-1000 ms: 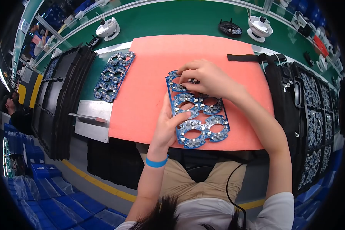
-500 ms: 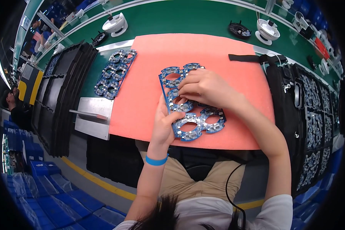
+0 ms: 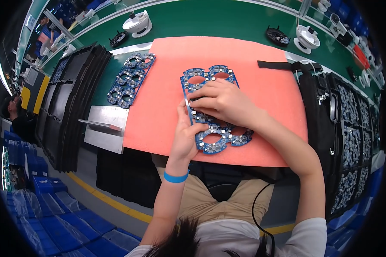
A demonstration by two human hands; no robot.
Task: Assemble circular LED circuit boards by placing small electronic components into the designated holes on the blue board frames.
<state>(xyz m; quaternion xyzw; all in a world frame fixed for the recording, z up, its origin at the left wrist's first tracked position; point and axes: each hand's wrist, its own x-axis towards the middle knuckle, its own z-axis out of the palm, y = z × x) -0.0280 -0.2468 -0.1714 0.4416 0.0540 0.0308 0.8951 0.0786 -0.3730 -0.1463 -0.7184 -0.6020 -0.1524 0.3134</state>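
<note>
A blue circuit board panel (image 3: 212, 147), made of several joined rings dotted with small components, is held above a pink foam mat (image 3: 270, 111). My left hand (image 3: 187, 135) grips its left edge, thumb on the top face and fingers at the side and beneath. Over the panel's middle lies my right hand (image 3: 223, 100), its fingers bent and their tips close to the left edge rail. That hand hides the middle rings, and I cannot make out what its fingertips hold, if anything. A blue band (image 3: 176, 177) circles my left wrist.
Another ring-board panel (image 3: 131, 80) lies at the mat's left edge. Below it is a metal plate with an upright blade (image 3: 103, 124). Black trays (image 3: 70, 107) stand stacked at far left. At right are a black bag (image 3: 315, 107) and a board-filled tray (image 3: 351, 145). White devices (image 3: 137, 23) line the back.
My right hand has slid left and slightly down across the panel, toward its left rail. The panel has shifted slightly away from me, still in my left hand.
</note>
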